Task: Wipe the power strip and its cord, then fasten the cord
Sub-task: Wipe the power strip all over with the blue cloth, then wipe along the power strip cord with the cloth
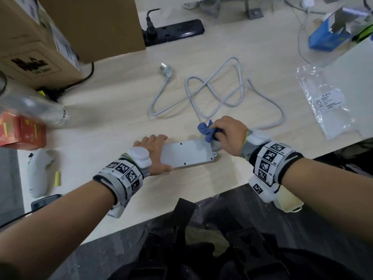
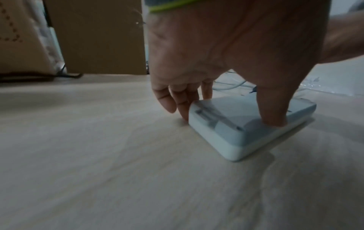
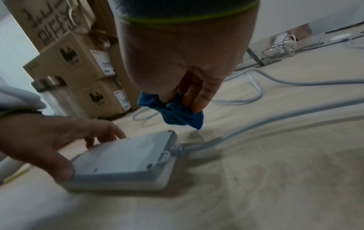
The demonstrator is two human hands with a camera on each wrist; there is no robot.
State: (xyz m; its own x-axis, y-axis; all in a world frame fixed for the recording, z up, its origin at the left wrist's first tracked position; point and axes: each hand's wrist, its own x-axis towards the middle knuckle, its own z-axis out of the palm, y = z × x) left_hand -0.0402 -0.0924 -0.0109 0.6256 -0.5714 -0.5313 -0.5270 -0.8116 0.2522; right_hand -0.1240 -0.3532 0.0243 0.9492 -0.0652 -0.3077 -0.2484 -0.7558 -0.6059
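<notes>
Head view is bright and even, edges bowing outward, and a clear bottle left of the power strip smears with blur. Both wrist views run dim, grainy and soft; the strip's shadow falls toward the camera, perhaps lit from behind.

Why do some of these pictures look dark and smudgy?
Head view: bright, sharp in the middle, though the clear bottle at the left edge smears. Left wrist view: dim, the pale wooden table streaked. Right wrist view: dim, the white power strip soft.
</notes>
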